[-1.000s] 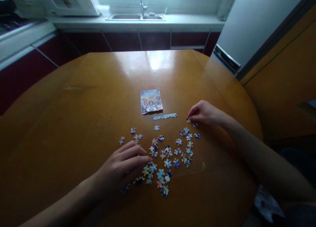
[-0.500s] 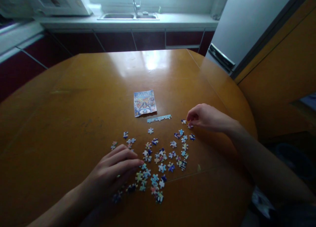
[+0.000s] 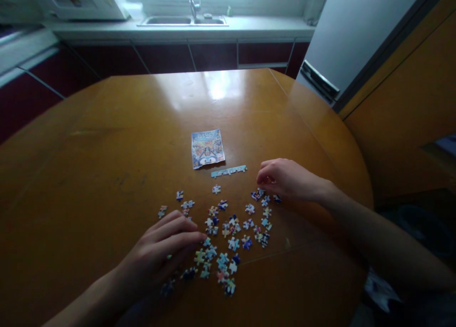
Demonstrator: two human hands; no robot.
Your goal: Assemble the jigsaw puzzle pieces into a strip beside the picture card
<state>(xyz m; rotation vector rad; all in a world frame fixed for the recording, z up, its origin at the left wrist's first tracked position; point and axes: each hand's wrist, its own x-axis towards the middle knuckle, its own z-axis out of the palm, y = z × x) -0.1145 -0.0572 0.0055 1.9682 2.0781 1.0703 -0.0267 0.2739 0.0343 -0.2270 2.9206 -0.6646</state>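
Many loose jigsaw puzzle pieces (image 3: 233, 244) lie scattered over the near half of the wooden table. My left hand (image 3: 166, 244) rests low over the left side of them, fingers stretched out and slightly bent, fingertips beside a light-blue piece (image 3: 207, 242). It covers part of the pieces beneath. My right hand (image 3: 285, 177) is at the upper right of the spread, its fingers curled together just above a small group of pieces (image 3: 257, 194). What its fingertips hold, if anything, is hidden. A joined strip of light-blue pieces (image 3: 228, 171) lies beyond the loose ones.
A colourful printed picture sheet (image 3: 207, 149) lies flat behind the strip. The round-ended wooden table (image 3: 142, 113) stretches toward a counter with a sink (image 3: 169, 21). A grey refrigerator (image 3: 359, 37) stands at the back right.
My right hand has moved a little left and toward me; two pieces seen at its fingertips before are now out of sight. My left hand has hardly moved.
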